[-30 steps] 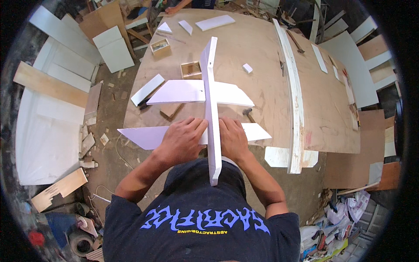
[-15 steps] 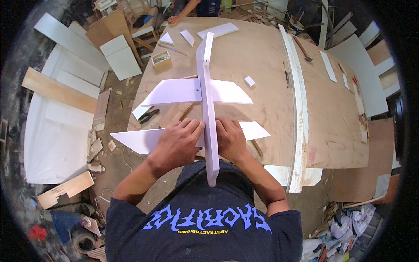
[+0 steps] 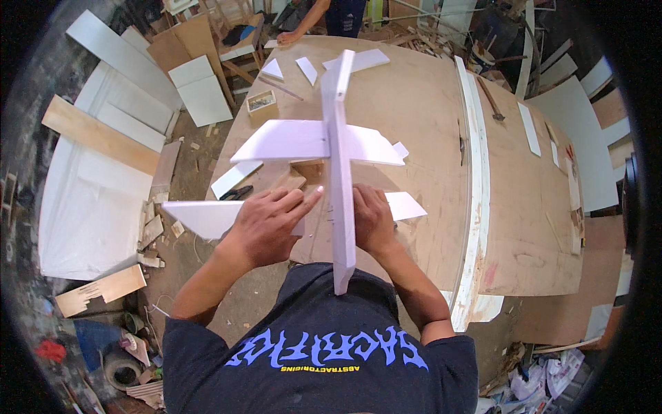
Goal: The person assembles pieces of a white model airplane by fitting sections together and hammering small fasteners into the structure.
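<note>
The person's left hand (image 3: pixel 270 222) is closed over the inner end of a tapered, flat white board (image 3: pixel 198 217), its forefinger stretched toward the centre and its thumb mostly out of my sight. That board runs out to the left of these fingers, and its inner end stands apart from the long, narrow white board with a bent upper end (image 3: pixel 342 196), which rises between the two hands. A few thin, dark nail-like points show on the long board's left face, just right of the left fingertips.

The right hand (image 3: pixel 373 215) has its fingers curled down narrowly over a shorter white board with a slanted end (image 3: pixel 407 205), right beside the long board; that board's tip pokes out to the right of the knuckles.

Beyond both sets of fingers, a wide white wing-shaped board (image 3: pixel 281 141) meets the long board from the left, and a matching white slant-ended board (image 3: pixel 374 145) from the right. Past the left fingers, on the brown plywood tabletop (image 3: pixel 427 90), lie a black tool (image 3: pixel 239 192) and an open, pale wooden box (image 3: pixel 265 117).
</note>
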`<state>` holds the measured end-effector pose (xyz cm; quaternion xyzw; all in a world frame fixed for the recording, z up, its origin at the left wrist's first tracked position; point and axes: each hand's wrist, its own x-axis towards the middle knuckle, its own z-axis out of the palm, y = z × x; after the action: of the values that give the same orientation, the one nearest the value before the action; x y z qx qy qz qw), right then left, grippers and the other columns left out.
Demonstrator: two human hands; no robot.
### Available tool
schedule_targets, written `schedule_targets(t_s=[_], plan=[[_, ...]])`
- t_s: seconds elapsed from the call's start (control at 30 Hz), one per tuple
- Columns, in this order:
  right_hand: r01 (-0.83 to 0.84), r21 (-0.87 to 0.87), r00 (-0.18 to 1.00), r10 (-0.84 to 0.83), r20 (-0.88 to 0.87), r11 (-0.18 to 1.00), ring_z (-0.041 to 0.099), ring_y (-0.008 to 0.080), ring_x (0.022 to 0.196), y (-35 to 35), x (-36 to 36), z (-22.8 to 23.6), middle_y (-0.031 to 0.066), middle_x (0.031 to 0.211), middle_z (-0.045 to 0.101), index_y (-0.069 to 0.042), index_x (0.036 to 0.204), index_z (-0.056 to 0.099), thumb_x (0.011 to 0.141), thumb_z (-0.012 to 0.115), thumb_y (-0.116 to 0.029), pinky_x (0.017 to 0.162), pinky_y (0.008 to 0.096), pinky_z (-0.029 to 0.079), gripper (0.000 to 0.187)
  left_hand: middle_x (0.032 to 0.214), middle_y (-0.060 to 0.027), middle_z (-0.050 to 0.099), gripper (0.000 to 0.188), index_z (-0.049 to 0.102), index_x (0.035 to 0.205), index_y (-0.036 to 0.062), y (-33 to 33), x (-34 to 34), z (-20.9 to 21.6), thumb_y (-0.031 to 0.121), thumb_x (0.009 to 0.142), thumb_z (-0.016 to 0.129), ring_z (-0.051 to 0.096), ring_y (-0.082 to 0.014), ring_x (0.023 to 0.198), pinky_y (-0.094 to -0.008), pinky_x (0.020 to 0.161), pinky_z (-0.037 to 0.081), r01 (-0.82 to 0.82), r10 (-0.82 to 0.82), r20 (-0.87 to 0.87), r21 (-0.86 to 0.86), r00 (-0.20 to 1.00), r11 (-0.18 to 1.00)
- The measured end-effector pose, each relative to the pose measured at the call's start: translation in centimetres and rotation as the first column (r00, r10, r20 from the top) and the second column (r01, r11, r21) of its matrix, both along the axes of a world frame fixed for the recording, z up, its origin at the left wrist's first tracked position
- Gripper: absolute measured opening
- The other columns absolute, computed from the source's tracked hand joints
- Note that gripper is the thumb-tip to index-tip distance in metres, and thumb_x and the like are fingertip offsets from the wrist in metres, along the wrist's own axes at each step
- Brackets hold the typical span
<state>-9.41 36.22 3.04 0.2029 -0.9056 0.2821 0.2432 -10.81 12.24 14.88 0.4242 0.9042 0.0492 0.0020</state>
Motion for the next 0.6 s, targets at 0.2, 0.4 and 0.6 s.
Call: schedule_targets(t_s=[0.2, 0.4, 0.6], plan=[[0.027, -0.038, 1.0, -0.026, 0.018, 0.999, 0.066, 0.0354, 0.103, 1.5, -1.6, 0.3, 0.0156, 0.107, 0.068, 0.0, 0.115, 0.065, 0.082, 0.074, -0.017, 0.093, 0.0446, 0.05, 0.038, 0.125, -0.0178, 0.06, 0.102, 0.033, 0.164, 0.0033, -0.1, -1.2, -0.1, 0.016, 0.078, 0.085, 0.063, -0.0391, 0.119, -0.0435, 0.103, 0.054, -0.144, 0.111, 0.219, 0.144, 0.969, 0.979], [0.005, -0.03, 0.998, -0.003, 0.056, 1.0, 0.066, 0.0343, 0.105, 2.0, -2.1, -0.9, 0.0156, 0.111, 0.067, 0.0, 0.121, 0.063, 0.082, 0.076, -0.02, 0.094, 0.0438, 0.049, 0.046, 0.135, -0.0223, 0.055, 0.092, 0.036, 0.164, 0.0056, -1.0, -3.0, -3.5, 0.004, 0.083, 0.077, 0.063, -0.0396, 0.114, -0.041, 0.1, 0.054, -0.116, -0.04, 0.389, 0.368, 0.92, 0.922], [-0.011, -0.004, 0.997, 0.012, 0.079, 1.0, 0.065, 0.032, 0.101, 2.5, -2.4, -1.4, 0.0117, 0.108, 0.066, -0.002, 0.12, 0.063, 0.081, 0.078, -0.021, 0.091, 0.0435, 0.048, 0.046, 0.089, -0.0148, 0.074, 0.032, 0.067, 0.125, 0.0008, -2.4, -4.8, -4.4, 0.002, 0.093, 0.071, 0.071, -0.0231, 0.081, -0.0376, 0.079, 0.054, -0.291, -0.055, 0.724, 0.344, 0.688, 0.893]])
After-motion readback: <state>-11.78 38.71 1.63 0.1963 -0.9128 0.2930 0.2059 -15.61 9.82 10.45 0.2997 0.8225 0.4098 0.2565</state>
